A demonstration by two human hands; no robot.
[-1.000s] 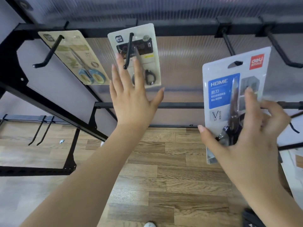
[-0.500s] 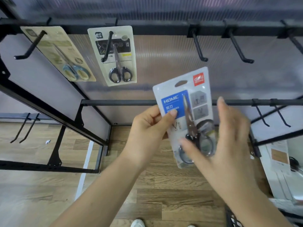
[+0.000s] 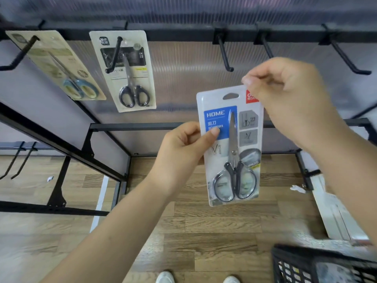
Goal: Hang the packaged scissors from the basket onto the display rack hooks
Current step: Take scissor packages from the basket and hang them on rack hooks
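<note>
Both hands pinch scissors pack (image 3: 231,144): left hand (image 3: 181,152) mid-edge, right hand (image 3: 289,94) top corner | logo covered | basket (image 3: 318,266) contents blurred, perhaps packs

The scissors pack (image 3: 231,144) held up in front carries a blue panel reading "HOME", with the Chinese characters "剪刀" beneath it and a partly covered line of smaller Latin letters. Lower down is a large "V1". Its red corner logo is mostly hidden. Print on the two hanging cards is too blurred to read.
</note>
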